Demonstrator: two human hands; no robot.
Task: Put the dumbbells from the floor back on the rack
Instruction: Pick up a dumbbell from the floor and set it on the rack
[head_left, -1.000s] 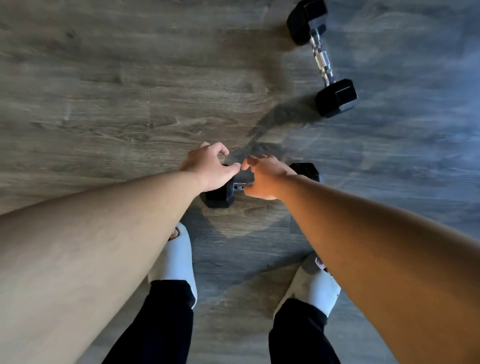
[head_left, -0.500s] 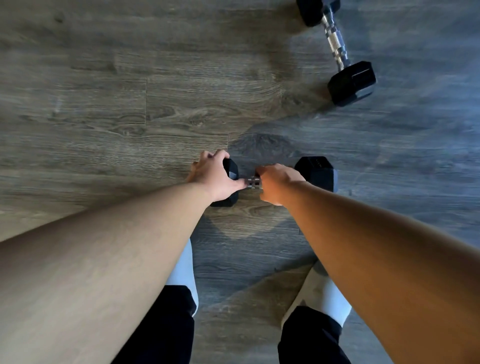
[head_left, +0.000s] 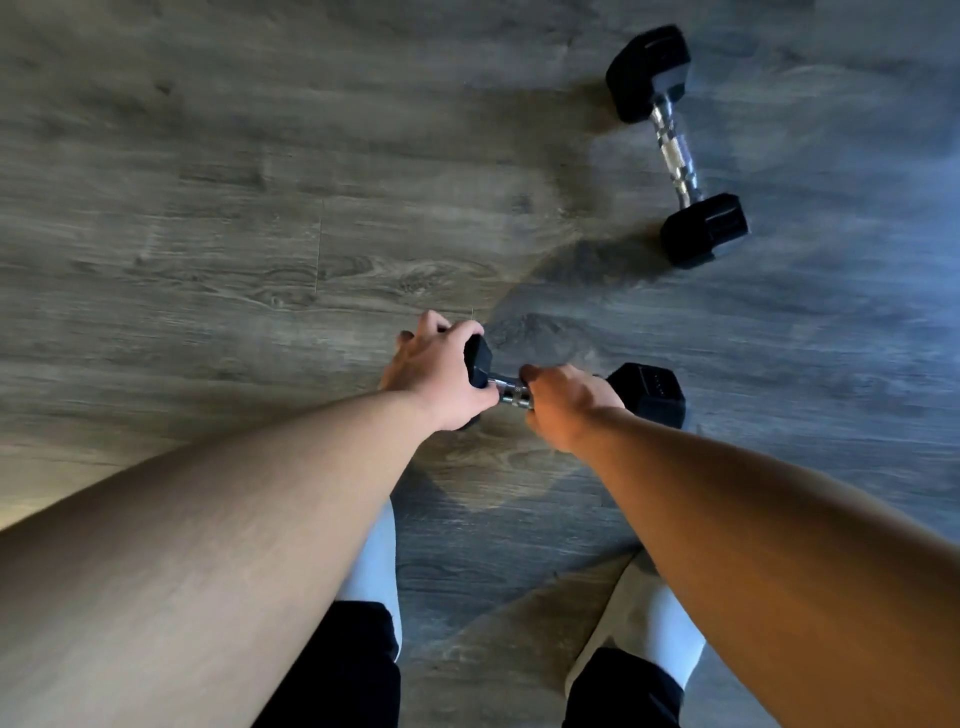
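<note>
A person bends over a grey wood-grain floor (head_left: 218, 218), both bare arms reaching down. Between the hands lies the near dumbbell (head_left: 647, 392), set roughly crosswise in front of the feet. It has two black six-sided heads joined by a shiny metal bar with a ringed, knurled surface; a faint row of marks shows on the top face of its right head. The left hand (head_left: 434, 371) is cupped over the left head, fingers wrapped around its far side and thumb down by the bar, so it is gripping that head. The right hand (head_left: 569, 402) is closed around the bar just beside the right head, knuckles up. Only a short piece of bar shows between the two hands. Whether the weight rests on the floor or is just off it cannot be told.

A second dumbbell (head_left: 675, 150) of the same make lies on the floor well apart, up and to the right, pointing away at a slant, untouched.

Below, white socks (head_left: 654, 623) and dark trouser legs (head_left: 618, 691) show.
</note>
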